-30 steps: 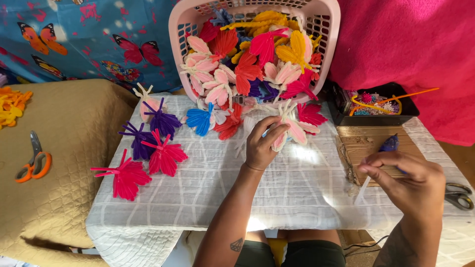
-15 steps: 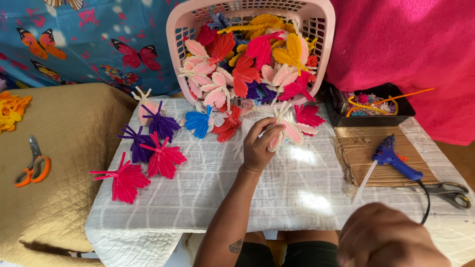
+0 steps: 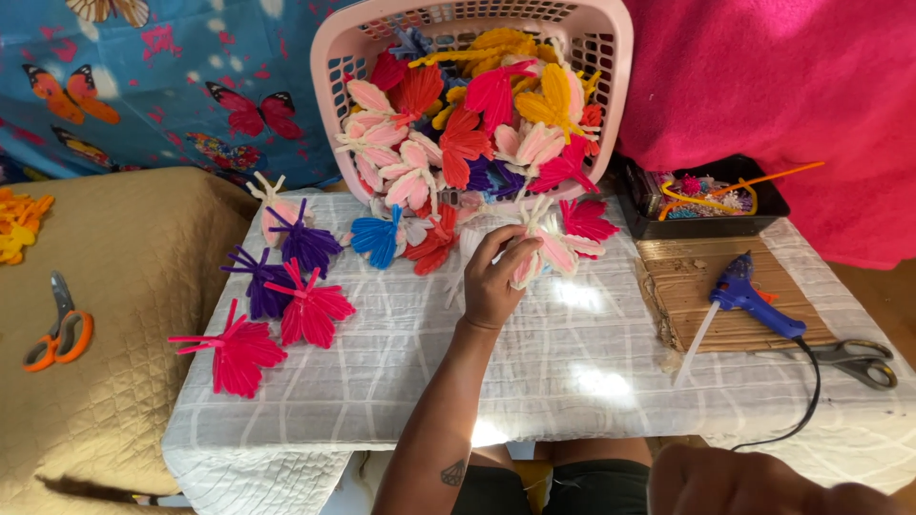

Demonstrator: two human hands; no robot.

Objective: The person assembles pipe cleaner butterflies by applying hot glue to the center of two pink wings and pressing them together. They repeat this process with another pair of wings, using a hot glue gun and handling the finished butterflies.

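Butterfly (image 3: pixel 546 250), the pale pink fuzzy pipe-cleaner one, sits on the bench (image 3: pixel 572 372) just below the tipped basket (image 3: pixel 611 38). That bench is draped in a white quilted cloth with a grid pattern. The pink plastic lattice basket spills a pile of fluffy butterflies. Your left hand (image 3: pixel 496 281) has its grip pinching the butterfly's wing. Your right hand (image 3: pixel 735 482) is low at the frame edge; can't tell its grip. A blue glue gun (image 3: pixel 754 300) lies on a ribbed mat (image 3: pixel 697 315).
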